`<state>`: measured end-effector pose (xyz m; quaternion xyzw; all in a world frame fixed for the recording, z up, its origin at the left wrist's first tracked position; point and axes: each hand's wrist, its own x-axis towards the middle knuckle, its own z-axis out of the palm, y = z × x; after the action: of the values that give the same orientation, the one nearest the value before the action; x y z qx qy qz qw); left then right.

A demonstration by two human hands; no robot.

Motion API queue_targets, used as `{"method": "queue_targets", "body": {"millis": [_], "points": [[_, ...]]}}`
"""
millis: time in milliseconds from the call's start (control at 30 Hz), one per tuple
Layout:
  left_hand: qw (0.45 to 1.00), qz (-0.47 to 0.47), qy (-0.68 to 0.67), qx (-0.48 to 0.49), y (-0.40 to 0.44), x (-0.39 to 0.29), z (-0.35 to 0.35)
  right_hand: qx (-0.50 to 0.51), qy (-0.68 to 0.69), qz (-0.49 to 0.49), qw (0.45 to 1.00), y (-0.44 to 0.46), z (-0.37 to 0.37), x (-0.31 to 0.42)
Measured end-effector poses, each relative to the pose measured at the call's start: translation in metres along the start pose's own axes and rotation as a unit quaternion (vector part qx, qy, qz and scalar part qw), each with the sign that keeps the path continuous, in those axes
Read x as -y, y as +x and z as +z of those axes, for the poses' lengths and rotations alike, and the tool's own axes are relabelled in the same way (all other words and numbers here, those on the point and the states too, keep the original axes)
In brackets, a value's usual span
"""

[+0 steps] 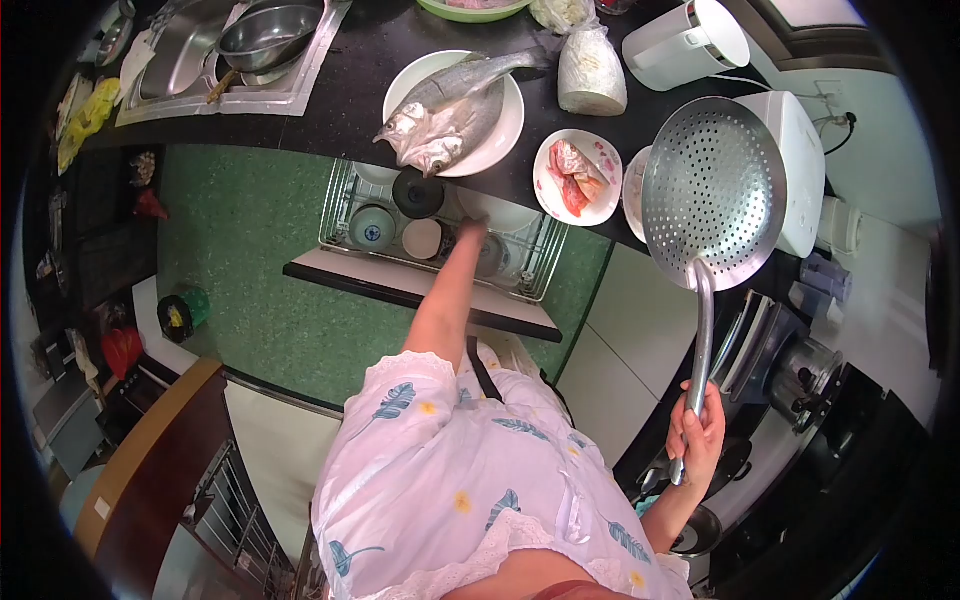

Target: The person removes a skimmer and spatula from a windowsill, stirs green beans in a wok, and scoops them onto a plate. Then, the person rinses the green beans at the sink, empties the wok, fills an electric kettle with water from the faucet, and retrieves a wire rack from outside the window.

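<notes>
My right hand (697, 435) is closed around the handle of a large perforated metal skimmer (714, 185), held up at the right with its bowl above the counter's edge. My left hand (472, 231) reaches down into the open wire drawer (545, 262); it is blurred and its fingers cannot be made out. Around it in the drawer are a white plate (500, 212), a light round cup (422, 239), a black round item (418, 193) and a bowl with a blue mark (373, 228).
On the dark counter (350, 100) stand a plate with whole fish (455, 110), a floral dish with reddish pieces (577, 178) and a white kettle (685, 45). A pan (268, 35) sits over the sink at the upper left. The drawer front (420, 290) juts out before my body.
</notes>
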<state>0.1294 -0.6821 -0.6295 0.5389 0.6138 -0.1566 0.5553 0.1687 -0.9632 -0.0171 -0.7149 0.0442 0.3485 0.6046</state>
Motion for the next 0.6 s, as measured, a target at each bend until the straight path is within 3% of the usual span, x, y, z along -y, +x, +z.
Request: {"method": "queue_targets", "body": {"millis": [67, 167, 300, 467, 600], "points": [[0.996, 0.043, 0.072, -0.003, -0.035, -0.009, 0.003, 0.001, -0.004, 0.002, 1.0, -0.004, -0.005, -0.003], [0.984, 0.01, -0.176, -0.027, -0.057, -0.003, 0.031, 0.002, -0.019, 0.001, 1.0, -0.009, -0.011, -0.006], [0.973, 0.088, -0.213, -0.023, 0.025, 0.049, 0.081, 0.008, -0.031, -0.006, 0.999, -0.017, -0.025, -0.015], [0.96, 0.015, -0.272, -0.065, -0.05, 0.009, 0.033, 0.007, -0.039, -0.01, 0.999, -0.027, -0.035, -0.02], [0.971, 0.009, -0.209, -0.118, -0.047, 0.009, 0.008, 0.011, -0.05, -0.018, 0.999, -0.031, -0.042, -0.022]]}}
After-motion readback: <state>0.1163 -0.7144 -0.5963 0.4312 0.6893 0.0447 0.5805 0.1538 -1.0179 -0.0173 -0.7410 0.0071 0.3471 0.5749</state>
